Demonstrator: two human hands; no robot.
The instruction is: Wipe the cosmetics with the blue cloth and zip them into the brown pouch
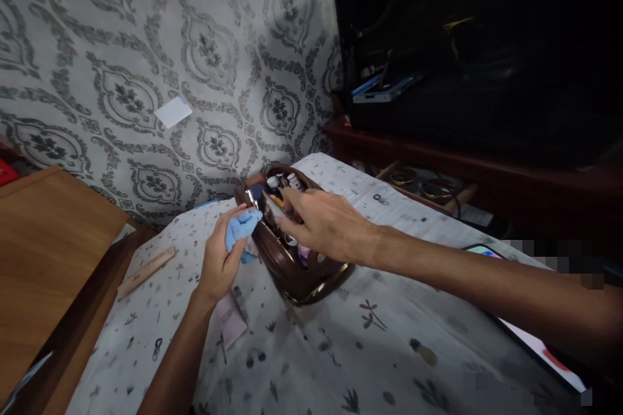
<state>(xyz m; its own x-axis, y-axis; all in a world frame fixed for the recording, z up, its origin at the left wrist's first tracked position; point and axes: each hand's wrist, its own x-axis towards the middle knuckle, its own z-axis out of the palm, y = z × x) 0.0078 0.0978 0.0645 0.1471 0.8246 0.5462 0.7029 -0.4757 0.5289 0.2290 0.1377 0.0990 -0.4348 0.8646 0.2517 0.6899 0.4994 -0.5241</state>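
A brown zippered toiletry bag (280,259) lies unzipped on the patterned cloth, with several small bottles and tubes inside. My left hand (217,262) is closed around a crumpled blue cloth (242,227) beside the bag's left edge. Over the bag's opening, my right hand (331,224) pinches a flat, greyish item (273,206) between thumb and fingers; its kind is unclear. Inside, a white-capped bottle (273,182) shows near the far end. Below my left wrist, a pale pink tube (231,321) rests on the cloth, partly covered by my arm.
A long beige packet (146,271) lies at the left, near a wooden panel (63,259). On the right, a phone (535,337) with its screen lit sits partly under my forearm. A dark television (477,45) stands above an open drawer (428,188) at the back right.
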